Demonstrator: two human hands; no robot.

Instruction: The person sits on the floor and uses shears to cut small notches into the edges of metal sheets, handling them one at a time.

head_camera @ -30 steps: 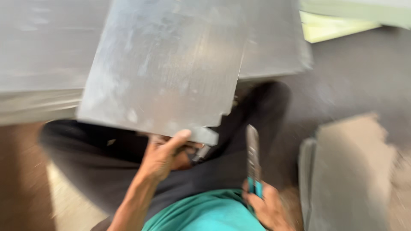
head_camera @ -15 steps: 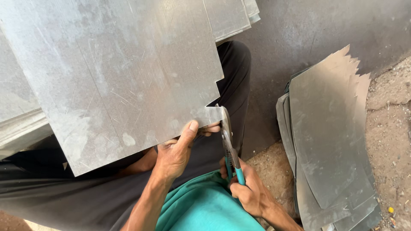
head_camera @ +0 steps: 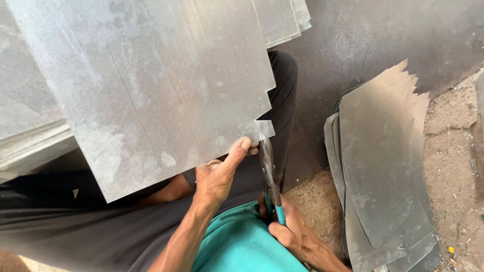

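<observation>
Large grey metal sheet [head_camera: 146, 85] across the lap, filling the picture from nine to one o'clock, stepped notches cut along its lower right edge. Left hand [head_camera: 217, 176] pinched on that edge near the centre, thumb lying on top of the sheet, other fingers tucked beneath beside a small bent tab at the corner. Right hand [head_camera: 295, 234] at five o'clock, closed around the teal handles of tin snips [head_camera: 268, 176]. Snips pointing up toward twelve, blades reaching the notched corner just beside the left thumb; blades nearly together, though whether biting into metal cannot be told. Hands near each other but not touching, each clamped on its own thing.

Teal shirt [head_camera: 237, 247] at six o'clock, dark trousers [head_camera: 75, 221] spreading out to seven and eight beneath the sheet. More flat sheets [head_camera: 30, 126] stacked under the big one at nine, further ones at twelve. Leaning pile of cut sheets [head_camera: 383, 166] with jagged tops at three o'clock, against a grey wall [head_camera: 373, 35]. Dusty ground [head_camera: 454, 151] with small grit at four.
</observation>
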